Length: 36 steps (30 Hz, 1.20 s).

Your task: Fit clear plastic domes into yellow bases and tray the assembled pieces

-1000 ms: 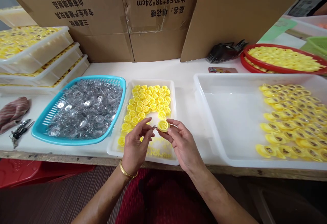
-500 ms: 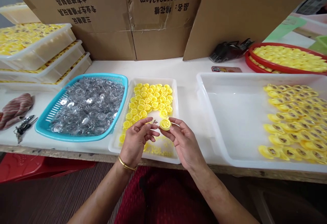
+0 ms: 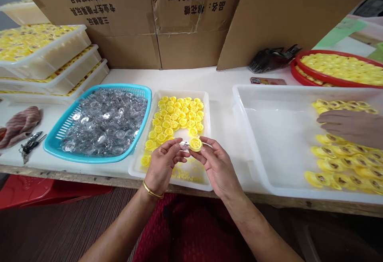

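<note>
My right hand (image 3: 216, 165) pinches a small round yellow cap (image 3: 196, 144) between thumb and fingers, held above a small white tray (image 3: 206, 124) of several yellow caps. My left hand (image 3: 164, 162), with a gold bangle at the wrist, holds a small clear piece (image 3: 183, 145) in its fingertips right against the cap's left side. Both hands hover over the near end of that tray, where loose yellow bits lie.
A blue basket (image 3: 140, 90) of clear pieces sits left of the tray. A large white tray (image 3: 254, 142) at right holds yellow pieces, with another person's hand (image 3: 350, 125) over them. Cardboard boxes (image 3: 185, 18), stacked trays (image 3: 60, 66), a red tray (image 3: 335, 80), keys (image 3: 30, 145) and cloth (image 3: 19, 121) surround.
My left hand has brought the clear piece up against the yellow cap. Another person's hand has come in over the large tray from the right.
</note>
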{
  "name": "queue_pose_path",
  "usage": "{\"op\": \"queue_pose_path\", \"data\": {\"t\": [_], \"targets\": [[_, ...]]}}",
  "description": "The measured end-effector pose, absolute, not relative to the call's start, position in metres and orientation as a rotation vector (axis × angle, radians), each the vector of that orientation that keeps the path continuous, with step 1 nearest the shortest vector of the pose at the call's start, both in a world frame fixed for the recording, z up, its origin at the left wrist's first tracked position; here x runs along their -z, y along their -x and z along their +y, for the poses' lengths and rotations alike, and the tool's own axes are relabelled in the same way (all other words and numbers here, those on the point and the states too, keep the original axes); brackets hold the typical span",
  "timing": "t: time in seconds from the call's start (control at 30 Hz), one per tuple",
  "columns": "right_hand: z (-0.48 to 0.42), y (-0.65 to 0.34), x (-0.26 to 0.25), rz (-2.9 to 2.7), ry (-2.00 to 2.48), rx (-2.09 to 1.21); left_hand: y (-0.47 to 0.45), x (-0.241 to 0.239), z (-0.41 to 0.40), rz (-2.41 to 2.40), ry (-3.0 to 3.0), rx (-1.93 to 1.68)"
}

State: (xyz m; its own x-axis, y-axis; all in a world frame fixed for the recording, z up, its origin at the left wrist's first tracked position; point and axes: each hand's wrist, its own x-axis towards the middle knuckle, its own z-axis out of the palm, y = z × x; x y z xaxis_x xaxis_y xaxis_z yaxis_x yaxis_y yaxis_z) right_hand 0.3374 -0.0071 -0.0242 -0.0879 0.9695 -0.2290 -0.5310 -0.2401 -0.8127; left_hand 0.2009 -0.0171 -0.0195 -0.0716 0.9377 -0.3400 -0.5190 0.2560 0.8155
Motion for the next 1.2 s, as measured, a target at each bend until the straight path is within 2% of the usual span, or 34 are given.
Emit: {"op": "queue_pose_path", "data": {"t": [0.27, 0.67, 1.2], "targets": [[-0.008, -0.338, 0.025, -0.669, 0.932, -1.623, -0.201, 0.029, -0.02, 1.235, -0.872, -1.356], [-0.01, -0.336, 0.025, -0.686, 0.917, -1.621, -0.205, 0.031, -0.019, 1.309, -1.007, -1.37], [-0.009, -0.336, 0.024, -0.683, 0.921, -1.626, -0.205, 0.025, -0.019, 1.624, -1.754, -1.517]]}}
